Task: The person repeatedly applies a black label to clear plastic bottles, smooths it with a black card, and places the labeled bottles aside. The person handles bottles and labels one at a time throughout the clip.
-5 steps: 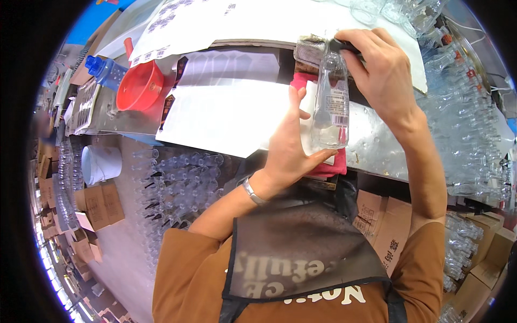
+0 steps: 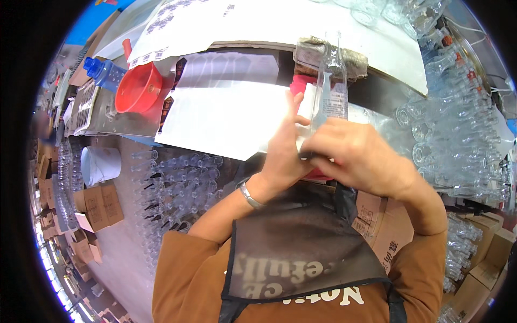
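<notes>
A clear glass bottle (image 2: 333, 89) with a printed label lies on the bench, neck pointing away from me. My left hand (image 2: 284, 148) cups its lower left side, index finger stretched out; its thumb is hidden behind my right hand. Across the bottle's base end is my right hand (image 2: 361, 156), fingers curled in. A small dark flat piece shows at those fingertips, mostly covered. Beneath the bottle are pink cloth (image 2: 299, 83) and a worn padded block (image 2: 353, 63).
White label sheets (image 2: 215, 118) spread left of the bottle. A red scoop (image 2: 137, 89) and blue bottle (image 2: 105, 72) stand at far left. Many glass bottles (image 2: 458, 129) crowd the right; more bottles (image 2: 183, 177) and a white bucket (image 2: 101, 164) are at lower left.
My right hand has come from the bottle's neck down to its base end, with the dark piece in its fingers. My left hand stays nearly in place.
</notes>
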`<state>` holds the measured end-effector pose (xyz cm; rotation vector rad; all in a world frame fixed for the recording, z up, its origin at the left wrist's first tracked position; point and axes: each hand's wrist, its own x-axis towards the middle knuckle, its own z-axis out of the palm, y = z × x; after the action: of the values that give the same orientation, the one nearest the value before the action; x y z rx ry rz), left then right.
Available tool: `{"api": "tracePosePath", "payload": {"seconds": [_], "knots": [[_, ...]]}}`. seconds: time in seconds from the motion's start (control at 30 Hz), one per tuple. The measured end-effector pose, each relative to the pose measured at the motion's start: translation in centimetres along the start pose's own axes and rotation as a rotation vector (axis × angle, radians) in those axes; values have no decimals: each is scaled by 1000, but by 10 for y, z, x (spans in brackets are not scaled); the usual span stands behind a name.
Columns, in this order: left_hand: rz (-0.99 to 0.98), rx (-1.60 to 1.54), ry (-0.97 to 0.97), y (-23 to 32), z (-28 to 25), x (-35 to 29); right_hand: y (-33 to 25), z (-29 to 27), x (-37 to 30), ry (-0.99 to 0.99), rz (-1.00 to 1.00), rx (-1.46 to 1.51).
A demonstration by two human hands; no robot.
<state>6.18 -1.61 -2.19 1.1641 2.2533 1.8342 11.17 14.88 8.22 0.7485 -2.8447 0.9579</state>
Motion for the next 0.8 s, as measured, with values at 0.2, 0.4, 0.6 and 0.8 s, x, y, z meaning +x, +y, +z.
{"api": "tracePosePath", "payload": {"seconds": [0.2,0.4,0.6,0.8], "knots": [[-30,33,-86,2,-8,3,48,-15,2,497,42,-247],[-32,22,-141,-6,-15,0,64,-28,1,657,312,-25],[-136,-83,-177,-15,-24,-2,26,8,-33,306,78,172],[-151,-118,-220,-16,-22,1,58,29,-59,603,77,139]]}}
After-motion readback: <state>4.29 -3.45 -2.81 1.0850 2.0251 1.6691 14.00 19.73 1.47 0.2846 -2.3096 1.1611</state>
